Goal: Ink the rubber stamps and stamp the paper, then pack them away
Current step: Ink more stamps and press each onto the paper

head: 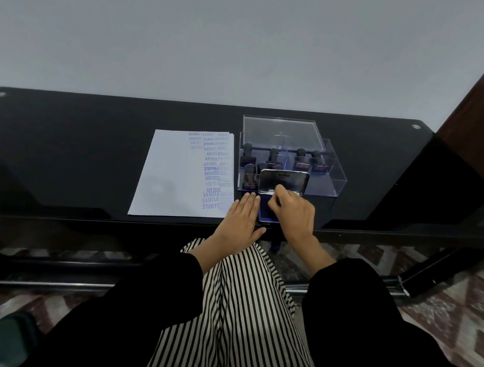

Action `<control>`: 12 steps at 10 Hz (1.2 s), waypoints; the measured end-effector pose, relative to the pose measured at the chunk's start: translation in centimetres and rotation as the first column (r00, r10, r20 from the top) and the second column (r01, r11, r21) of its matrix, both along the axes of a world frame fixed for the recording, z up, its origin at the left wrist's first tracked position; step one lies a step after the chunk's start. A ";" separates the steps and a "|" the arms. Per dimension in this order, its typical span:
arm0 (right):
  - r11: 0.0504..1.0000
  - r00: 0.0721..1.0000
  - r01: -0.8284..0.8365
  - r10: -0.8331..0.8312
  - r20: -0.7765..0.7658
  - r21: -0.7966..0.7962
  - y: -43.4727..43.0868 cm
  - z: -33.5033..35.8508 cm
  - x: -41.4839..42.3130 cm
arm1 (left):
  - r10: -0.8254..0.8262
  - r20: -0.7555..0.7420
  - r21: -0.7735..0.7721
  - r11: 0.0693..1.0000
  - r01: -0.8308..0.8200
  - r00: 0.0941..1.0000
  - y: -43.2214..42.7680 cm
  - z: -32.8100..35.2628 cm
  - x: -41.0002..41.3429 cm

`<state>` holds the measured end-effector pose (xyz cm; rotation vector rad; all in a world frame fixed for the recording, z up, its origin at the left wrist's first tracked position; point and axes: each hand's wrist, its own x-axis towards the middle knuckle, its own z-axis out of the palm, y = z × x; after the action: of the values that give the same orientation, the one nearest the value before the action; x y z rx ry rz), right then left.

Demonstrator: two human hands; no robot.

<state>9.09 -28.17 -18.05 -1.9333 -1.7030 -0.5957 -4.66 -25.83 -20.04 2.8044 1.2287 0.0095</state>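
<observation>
Item: ink pad [262, 213], open, lying at the near edge of the table [87, 150], directly ahead of us and just right of our middle line. We are reading its long axis as running left to right across us, with its cover [283, 180] standing upright along the far edge, so folding it shut would mean bringing it down toward us. Right hand [294, 213]: hovering over the pad with fingers curled, one fingertip reaching up near the foot of the cover. We cannot tell whether it is gripping a stamp, pinching the cover, or clenched on nothing, since the hand itself is hiding what lies under it. Left hand [241, 216]: released, lying flat with straight fingers on the table, just beside the pad's left end and touching or overlapping the near right corner of the paper [168, 181]. Paper: lying left of the pad, its long axis running away from us, its right side crowded with blue imprints. Stamps [299, 156]: we are counting about six standing upright in the clear box [329, 175], which is sitting just beyond the pad, farther from us and slightly to the right, with its box lid [282, 133] lying loose across the far part of its top. We are judging that the stamping is largely done and packing is under way. The right hand is the nearer one to both cover and box, so a forward reach falls to it.
</observation>
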 end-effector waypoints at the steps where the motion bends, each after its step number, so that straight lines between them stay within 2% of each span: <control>1: 0.999 1.000 -0.001 0.000 -0.025 -0.034 0.6 0.2 0.1 | 0.001 0.006 -0.001 1.000 -0.001 1.000 0.0 -0.1 0.0; 5: 0.994 0.995 -0.005 -0.007 -0.103 -0.112 0.3 0.4 -0.2 | 0.004 0.011 -0.044 0.999 -0.004 1.000 -0.1 0.4 0.0; 6: 0.968 0.993 0.014 -0.042 -0.108 -0.252 0.4 1.6 -0.4 | -0.009 -0.005 -0.125 0.992 0.008 1.000 0.2 1.6 0.0; 7: 0.935 0.995 0.054 -0.082 -0.064 -0.350 0.4 2.7 -0.4 | -0.031 0.058 -0.215 0.976 0.043 0.998 0.9 4.0 -0.6; 8: 0.968 0.990 0.031 -0.065 -0.129 -0.250 0.6 3.7 -0.8 | -0.044 0.209 -0.222 0.971 0.091 0.977 1.9 6.7 -2.3; 9: 0.986 0.981 -0.017 -0.015 -0.192 -0.163 2.4 5.8 -2.1 | -0.021 0.324 -0.147 0.986 0.072 0.946 3.9 8.8 -4.6; 10: 0.987 0.974 -0.068 0.034 -0.225 -0.145 5.1 8.1 -3.6 | 0.084 0.404 -0.121 0.992 -0.037 0.911 6.6 9.8 -7.2; 12: 0.976 0.965 -0.163 0.126 -0.229 -0.147 12.0 9.9 -7.3 | 0.313 0.428 -0.155 0.950 -0.272 0.848 12.1 9.0 -11.4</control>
<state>1.82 -16.20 -8.18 -1.8835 -1.7774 -0.1841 -16.05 -13.77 -11.03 2.3161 1.4639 0.5735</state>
